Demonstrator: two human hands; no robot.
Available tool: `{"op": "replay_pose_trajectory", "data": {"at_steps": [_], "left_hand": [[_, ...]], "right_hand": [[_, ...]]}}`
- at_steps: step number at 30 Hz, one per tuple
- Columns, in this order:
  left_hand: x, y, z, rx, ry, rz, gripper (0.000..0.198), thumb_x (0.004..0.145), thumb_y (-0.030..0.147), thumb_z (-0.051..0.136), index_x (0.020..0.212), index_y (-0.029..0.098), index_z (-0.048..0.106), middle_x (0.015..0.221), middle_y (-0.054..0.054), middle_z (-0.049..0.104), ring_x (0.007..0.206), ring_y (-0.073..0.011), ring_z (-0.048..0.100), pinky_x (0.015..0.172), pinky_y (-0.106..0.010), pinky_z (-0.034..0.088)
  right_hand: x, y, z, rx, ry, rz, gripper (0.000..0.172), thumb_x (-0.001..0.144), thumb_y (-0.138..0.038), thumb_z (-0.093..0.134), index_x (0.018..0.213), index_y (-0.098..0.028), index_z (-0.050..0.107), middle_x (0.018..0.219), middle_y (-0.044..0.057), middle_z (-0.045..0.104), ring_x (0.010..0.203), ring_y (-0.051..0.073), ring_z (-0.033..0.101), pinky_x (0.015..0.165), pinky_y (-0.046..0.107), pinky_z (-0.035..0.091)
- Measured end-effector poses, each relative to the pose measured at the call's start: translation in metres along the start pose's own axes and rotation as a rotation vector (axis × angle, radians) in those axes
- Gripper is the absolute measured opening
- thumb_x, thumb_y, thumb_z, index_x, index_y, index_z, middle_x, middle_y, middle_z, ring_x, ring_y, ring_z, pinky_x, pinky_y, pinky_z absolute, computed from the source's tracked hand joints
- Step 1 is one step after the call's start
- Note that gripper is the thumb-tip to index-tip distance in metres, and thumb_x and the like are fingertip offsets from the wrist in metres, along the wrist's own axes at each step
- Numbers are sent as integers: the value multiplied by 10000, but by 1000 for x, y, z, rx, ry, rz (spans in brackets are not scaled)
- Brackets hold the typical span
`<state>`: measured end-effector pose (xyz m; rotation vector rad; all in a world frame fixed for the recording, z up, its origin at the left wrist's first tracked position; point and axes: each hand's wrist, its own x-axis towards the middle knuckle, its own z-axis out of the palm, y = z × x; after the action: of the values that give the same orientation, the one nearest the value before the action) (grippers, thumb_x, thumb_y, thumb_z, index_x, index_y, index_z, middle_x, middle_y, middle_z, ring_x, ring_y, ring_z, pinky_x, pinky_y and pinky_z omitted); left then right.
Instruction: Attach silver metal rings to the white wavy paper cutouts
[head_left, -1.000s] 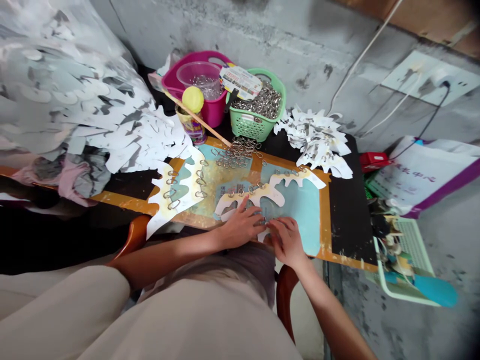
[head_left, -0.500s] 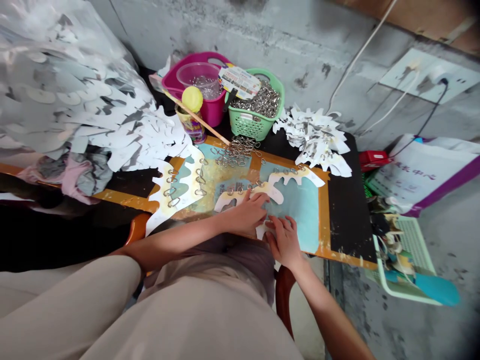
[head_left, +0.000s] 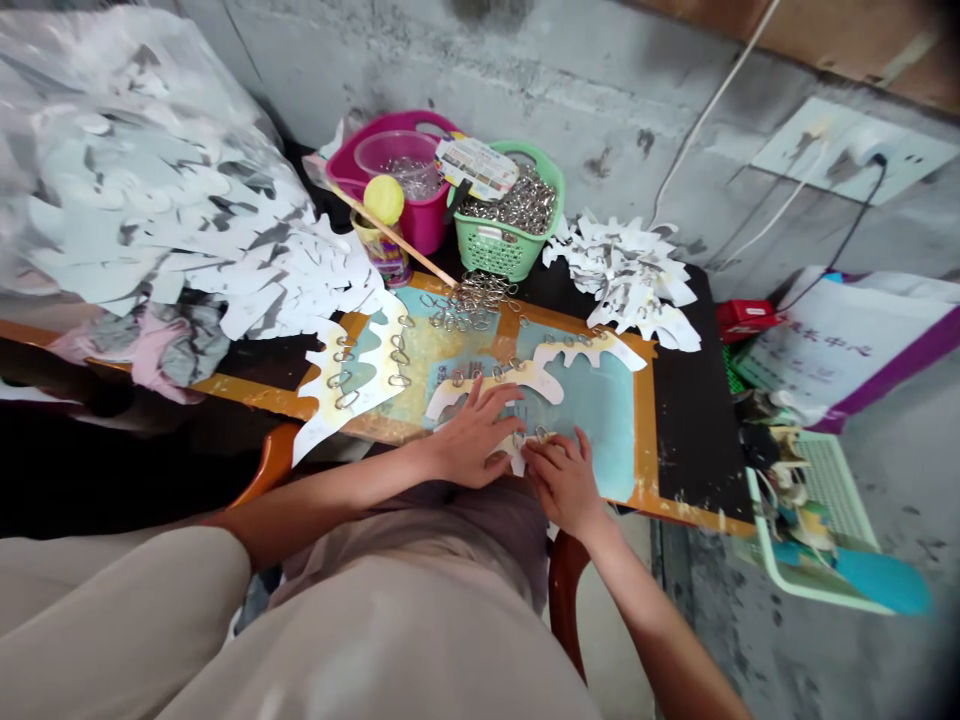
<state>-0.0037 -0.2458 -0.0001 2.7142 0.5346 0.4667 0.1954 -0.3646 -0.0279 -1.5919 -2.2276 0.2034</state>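
Note:
Over the front edge of the table my left hand (head_left: 480, 437) is held palm down, its fingers apart and nothing gripped in them. Beside it, my right hand (head_left: 566, 480) has thumb and forefinger closed at a small white cut-out piece (head_left: 517, 460), mostly covered by both hands. Two metal rings (head_left: 541, 434) show on that piece, near the right fingertips. Just behind lies a curved white cut-out (head_left: 551, 383) with rings along its yellowish edge. Another ringed cut-out (head_left: 611, 347) is farther right, and two more (head_left: 360, 395) lie at the left.
A heap of loose metal rings (head_left: 480, 300) lies behind the cut-outs, under a wooden stick (head_left: 405, 245). A pink basket (head_left: 427, 215) and a green basket (head_left: 495, 250) of rings stand by the wall. White cut-outs pile up left (head_left: 247, 250) and right (head_left: 626, 280).
My left hand has shifted left and its fingers have spread, uncovering rings on the near piece. My right fingers have drawn together at that piece.

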Motion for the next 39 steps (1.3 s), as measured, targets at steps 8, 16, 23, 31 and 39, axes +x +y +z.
{"op": "replay_pose_trajectory", "data": {"at_steps": [8, 16, 23, 31, 39], "left_hand": [[40, -18, -4, 7, -202, 126, 143, 881, 186, 585, 786, 161, 688, 1428, -160, 447, 1437, -364, 269, 1142, -687, 120], [27, -5, -1, 103, -191, 217, 146, 869, 117, 516, 923, 145, 648, 1331, -170, 512, 1412, -299, 319, 1192, -605, 93], [14, -14, 2, 9, -81, -29, 189, 876, 212, 590, 1057, 186, 640, 1443, -176, 389, 1418, -379, 272, 1101, -722, 196], [46, -8, -6, 98, -305, 71, 138, 889, 165, 575, 838, 126, 697, 1483, -200, 388, 1441, -385, 249, 1100, -724, 190], [26, -5, -2, 194, -182, 269, 175, 802, 77, 583, 954, 128, 653, 1345, -196, 525, 1400, -319, 339, 1186, -640, 43]], "right_hand": [[1, -2, -2, -1, -14, -5, 321, 921, -180, 503, 1214, -261, 608, 1197, 44, 660, 1134, 278, 496, 1145, 597, 89], [1, -6, -2, 14, -9, 43, 341, 943, -182, 468, 1267, -218, 565, 1142, 69, 665, 1152, 275, 488, 1155, 596, 93], [-1, -5, -1, 3, -19, 23, 347, 954, -191, 483, 1289, -229, 568, 1209, 62, 647, 1150, 278, 485, 1158, 600, 75], [-4, -6, -1, -62, -53, 14, 317, 972, -224, 482, 1270, -254, 586, 1289, 55, 617, 1169, 280, 484, 1151, 606, 55], [-2, -10, -1, -15, -31, 79, 353, 971, -226, 455, 1313, -173, 525, 1195, 100, 646, 1195, 280, 477, 1166, 570, 131]]}}
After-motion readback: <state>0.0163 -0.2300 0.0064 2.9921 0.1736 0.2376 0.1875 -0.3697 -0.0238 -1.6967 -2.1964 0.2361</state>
